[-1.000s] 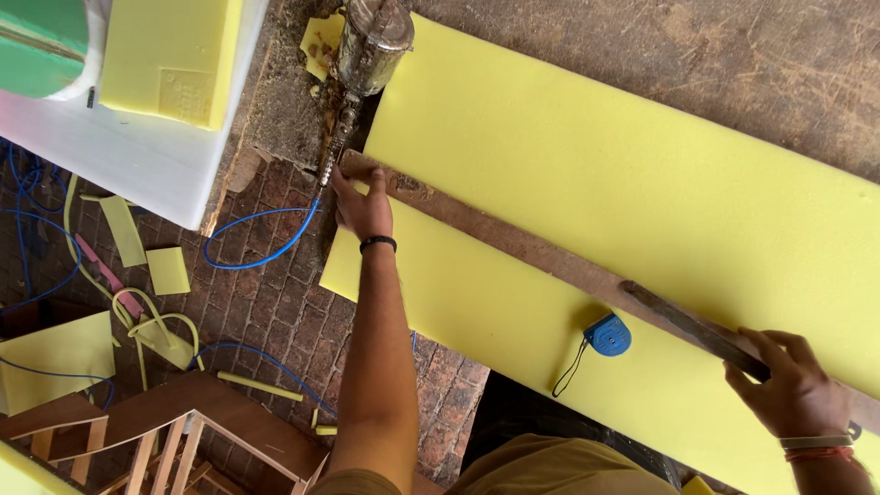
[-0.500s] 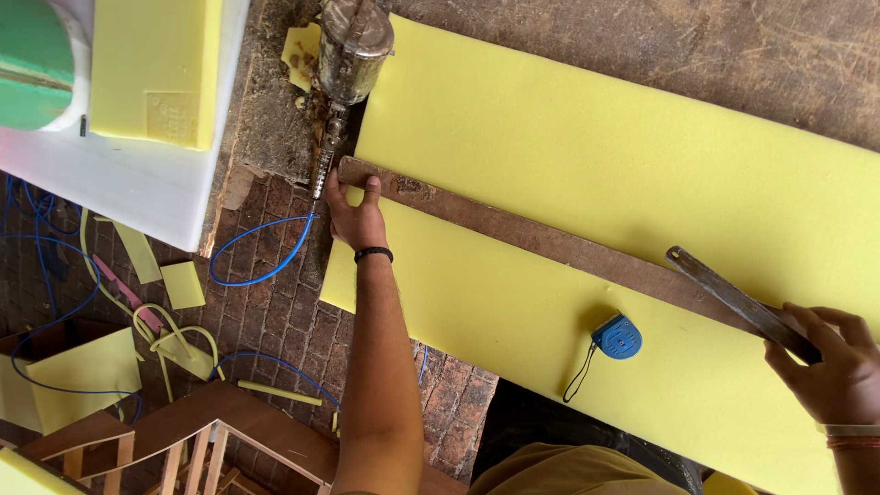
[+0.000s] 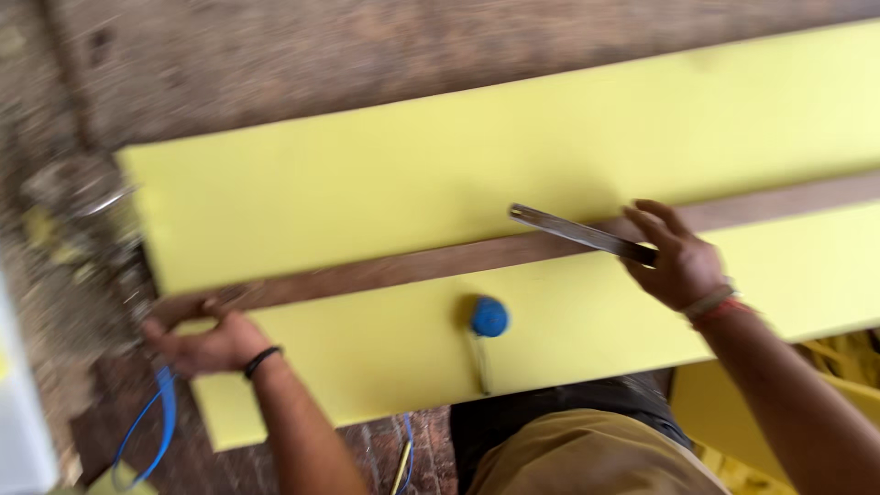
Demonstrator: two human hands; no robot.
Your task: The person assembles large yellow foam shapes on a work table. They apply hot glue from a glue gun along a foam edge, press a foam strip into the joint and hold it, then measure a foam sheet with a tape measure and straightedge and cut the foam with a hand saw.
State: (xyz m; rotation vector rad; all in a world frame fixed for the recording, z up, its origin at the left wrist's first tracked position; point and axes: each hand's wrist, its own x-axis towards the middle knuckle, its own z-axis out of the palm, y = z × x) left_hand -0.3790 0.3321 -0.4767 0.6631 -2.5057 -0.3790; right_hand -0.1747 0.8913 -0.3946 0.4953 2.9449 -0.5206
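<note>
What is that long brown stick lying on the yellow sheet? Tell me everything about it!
The long brown strip looks like a flat, thin wooden batten. It lies across the yellow foam sheet, slanting slightly upward to the right, running out of view there. The left hand presses its left end; the right hand, holding a metal blade, rests over it.

We see even, soft daylight, bright on the yellow foam sheet (image 3: pixel 440 183) with no hard glare. Motion blur smears the whole frame, worst toward nine o'clock, where the tool (image 3: pixel 78 188) dissolves into streaks. Faint shadows sit under the right hand (image 3: pixel 678 261) and the blue tape measure (image 3: pixel 489 316).
</note>
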